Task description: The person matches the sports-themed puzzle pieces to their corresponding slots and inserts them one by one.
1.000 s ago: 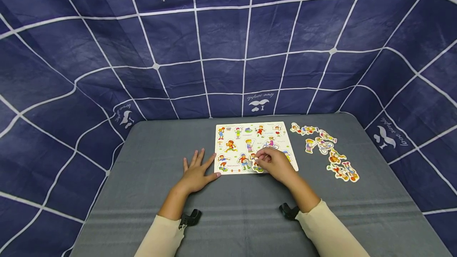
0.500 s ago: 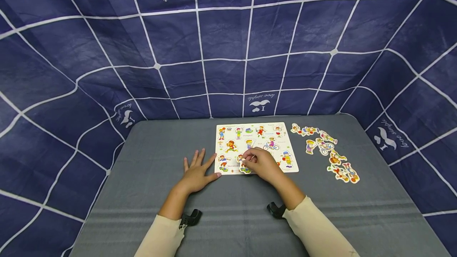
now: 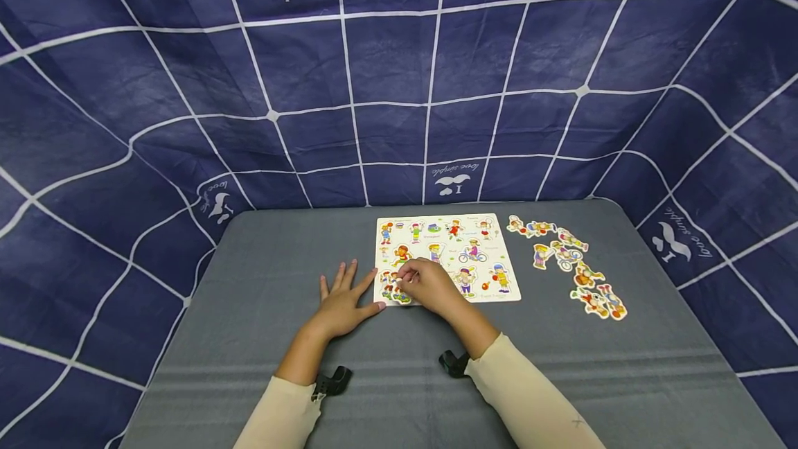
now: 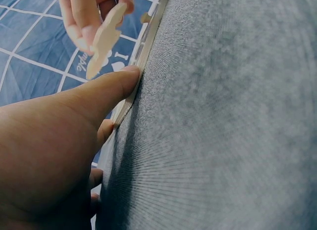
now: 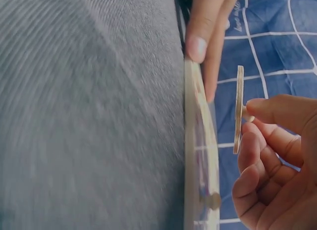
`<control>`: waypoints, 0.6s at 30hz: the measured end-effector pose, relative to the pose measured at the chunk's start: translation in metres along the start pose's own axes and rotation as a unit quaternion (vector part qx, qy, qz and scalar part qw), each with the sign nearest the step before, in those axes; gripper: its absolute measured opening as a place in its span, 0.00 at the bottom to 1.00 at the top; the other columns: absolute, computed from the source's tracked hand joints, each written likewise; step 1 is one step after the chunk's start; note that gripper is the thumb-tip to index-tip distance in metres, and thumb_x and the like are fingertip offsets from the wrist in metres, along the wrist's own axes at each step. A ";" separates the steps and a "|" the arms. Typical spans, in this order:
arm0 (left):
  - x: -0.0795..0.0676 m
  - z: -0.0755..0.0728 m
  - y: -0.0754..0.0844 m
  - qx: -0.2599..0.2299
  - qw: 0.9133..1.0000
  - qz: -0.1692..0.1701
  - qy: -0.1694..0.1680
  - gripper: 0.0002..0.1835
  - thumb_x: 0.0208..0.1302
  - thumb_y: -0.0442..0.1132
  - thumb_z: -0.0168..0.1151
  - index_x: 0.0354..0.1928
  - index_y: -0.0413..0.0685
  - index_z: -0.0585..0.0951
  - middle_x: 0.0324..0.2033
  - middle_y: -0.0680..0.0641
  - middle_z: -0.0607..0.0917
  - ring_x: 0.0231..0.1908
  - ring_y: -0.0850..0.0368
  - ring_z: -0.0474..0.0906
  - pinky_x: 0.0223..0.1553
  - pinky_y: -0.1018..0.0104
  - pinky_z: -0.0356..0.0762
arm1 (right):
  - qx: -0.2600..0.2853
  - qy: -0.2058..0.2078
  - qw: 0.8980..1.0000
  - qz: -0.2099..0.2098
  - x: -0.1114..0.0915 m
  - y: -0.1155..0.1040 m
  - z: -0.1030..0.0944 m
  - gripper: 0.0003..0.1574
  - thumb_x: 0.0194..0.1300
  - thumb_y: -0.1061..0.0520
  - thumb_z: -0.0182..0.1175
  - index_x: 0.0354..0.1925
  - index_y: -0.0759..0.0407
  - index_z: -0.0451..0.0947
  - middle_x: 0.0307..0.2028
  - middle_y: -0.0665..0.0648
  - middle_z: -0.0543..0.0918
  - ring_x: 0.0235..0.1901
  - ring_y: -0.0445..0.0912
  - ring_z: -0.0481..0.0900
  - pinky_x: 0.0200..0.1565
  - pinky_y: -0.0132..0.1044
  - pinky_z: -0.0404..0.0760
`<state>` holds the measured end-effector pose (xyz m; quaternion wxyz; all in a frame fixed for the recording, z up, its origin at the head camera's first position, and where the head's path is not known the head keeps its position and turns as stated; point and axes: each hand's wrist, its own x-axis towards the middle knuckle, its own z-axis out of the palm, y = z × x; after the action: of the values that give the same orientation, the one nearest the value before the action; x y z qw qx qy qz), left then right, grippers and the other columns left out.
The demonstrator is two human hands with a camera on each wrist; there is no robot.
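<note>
A thin wooden puzzle board (image 3: 506,255), white with printed children at sports, lies on the grey table. My right hand (image 3: 433,286) pinches a puzzle piece (image 3: 397,295) by its small peg knob (image 5: 247,116), between thumb and fingers. This piece overlaps the board's lower-left corner in the head view. A gap shows between the piece (image 5: 238,111) and the board's edge (image 5: 190,141) in the right wrist view. My left hand (image 3: 341,307) rests flat with fingers spread, thumb (image 4: 130,75) against the board's near-left edge.
Several loose puzzle pieces (image 3: 589,274) lie in a curved cluster to the right of the board. A peg knob (image 5: 213,201) sticks up from the board. Dark blue checked cloth (image 3: 399,130) hangs behind and beside the table.
My right hand has moved left across the board's lower row with the puzzle piece, from right of the middle to the lower-left corner. My left hand has stayed in place.
</note>
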<state>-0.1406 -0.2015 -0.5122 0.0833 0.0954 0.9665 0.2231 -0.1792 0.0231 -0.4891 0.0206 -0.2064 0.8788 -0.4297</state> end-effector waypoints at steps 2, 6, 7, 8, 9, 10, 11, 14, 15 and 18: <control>0.000 0.000 0.000 -0.001 1.000 0.000 -0.001 0.42 0.65 0.68 0.60 0.78 0.66 0.62 0.80 0.36 0.48 0.80 0.34 0.36 0.70 0.22 0.27 | -0.004 -0.001 1.000 0.000 0.002 -0.002 0.005 0.03 0.58 0.61 0.70 0.34 0.56 0.85 0.29 0.50 0.81 0.27 0.35 0.74 0.32 0.28 0.74; 0.000 -0.001 -0.001 0.001 1.000 0.002 0.001 0.42 0.65 0.68 0.60 0.78 0.66 0.62 0.80 0.36 0.49 0.80 0.34 0.36 0.70 0.22 0.27 | -0.018 -0.003 1.000 0.013 0.007 -0.004 0.012 0.04 0.58 0.60 0.70 0.34 0.57 0.84 0.29 0.50 0.82 0.27 0.35 0.74 0.32 0.28 0.74; 0.000 -0.001 -0.002 0.003 1.000 0.001 0.000 0.42 0.65 0.68 0.59 0.78 0.67 0.62 0.80 0.36 0.48 0.80 0.34 0.36 0.70 0.22 0.27 | -0.021 -0.004 1.000 0.015 0.009 -0.004 0.014 0.04 0.58 0.60 0.70 0.35 0.57 0.84 0.29 0.50 0.82 0.27 0.35 0.74 0.33 0.28 0.73; 0.000 -0.001 -0.002 0.002 1.000 0.002 0.001 0.42 0.65 0.68 0.60 0.78 0.66 0.62 0.80 0.36 0.49 0.80 0.34 0.36 0.70 0.22 0.27 | -0.025 -0.006 0.999 0.019 0.010 -0.004 0.015 0.05 0.58 0.60 0.70 0.35 0.57 0.84 0.29 0.50 0.82 0.27 0.35 0.74 0.33 0.28 0.73; 0.000 -0.001 -0.003 0.003 1.000 0.001 0.000 0.42 0.65 0.68 0.59 0.78 0.67 0.62 0.80 0.37 0.48 0.80 0.34 0.36 0.70 0.22 0.27 | -0.031 -0.008 0.999 0.022 0.011 -0.004 0.017 0.05 0.58 0.59 0.70 0.35 0.56 0.84 0.29 0.49 0.82 0.28 0.35 0.74 0.33 0.28 0.73; 0.000 -0.001 -0.003 0.003 1.000 0.000 -0.002 0.42 0.65 0.68 0.59 0.78 0.67 0.61 0.80 0.37 0.48 0.80 0.34 0.36 0.71 0.23 0.27 | -0.037 -0.009 0.999 0.023 0.012 -0.004 0.018 0.04 0.58 0.59 0.70 0.34 0.56 0.84 0.29 0.49 0.82 0.28 0.36 0.74 0.33 0.29 0.73; 0.000 0.000 -0.003 0.003 1.000 -0.002 -0.004 0.42 0.65 0.69 0.59 0.78 0.68 0.61 0.81 0.37 0.47 0.80 0.35 0.35 0.71 0.23 0.26 | -0.042 -0.011 0.999 0.024 0.013 -0.004 0.019 0.05 0.58 0.59 0.70 0.34 0.56 0.84 0.29 0.49 0.82 0.28 0.36 0.74 0.34 0.29 0.73; 0.000 0.000 -0.003 0.000 1.000 -0.001 -0.003 0.42 0.65 0.68 0.60 0.78 0.67 0.61 0.81 0.37 0.48 0.80 0.34 0.36 0.70 0.23 0.26 | -0.062 -0.013 0.998 0.027 0.016 -0.003 0.022 0.04 0.58 0.59 0.70 0.33 0.54 0.83 0.28 0.49 0.83 0.29 0.37 0.75 0.35 0.30 0.73; 0.000 0.000 -0.003 -0.001 1.000 -0.001 -0.003 0.42 0.65 0.68 0.60 0.78 0.68 0.61 0.81 0.37 0.48 0.80 0.34 0.36 0.71 0.23 0.26 | -0.067 -0.014 0.997 0.028 0.017 -0.003 0.023 0.04 0.58 0.58 0.70 0.33 0.54 0.83 0.28 0.48 0.83 0.29 0.37 0.75 0.35 0.30 0.73; 0.001 0.001 -0.003 -0.001 1.000 0.000 -0.003 0.42 0.65 0.69 0.59 0.78 0.68 0.62 0.80 0.37 0.48 0.80 0.34 0.36 0.70 0.22 0.26 | -0.076 -0.017 0.996 0.037 0.020 -0.003 0.024 0.04 0.58 0.58 0.70 0.32 0.54 0.83 0.28 0.48 0.82 0.29 0.38 0.75 0.34 0.31 0.73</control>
<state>-0.1416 -0.2032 -0.5142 0.0867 0.0963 0.9660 0.2239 -0.1908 -0.0040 -0.4989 0.0359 -0.1821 0.9155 -0.3570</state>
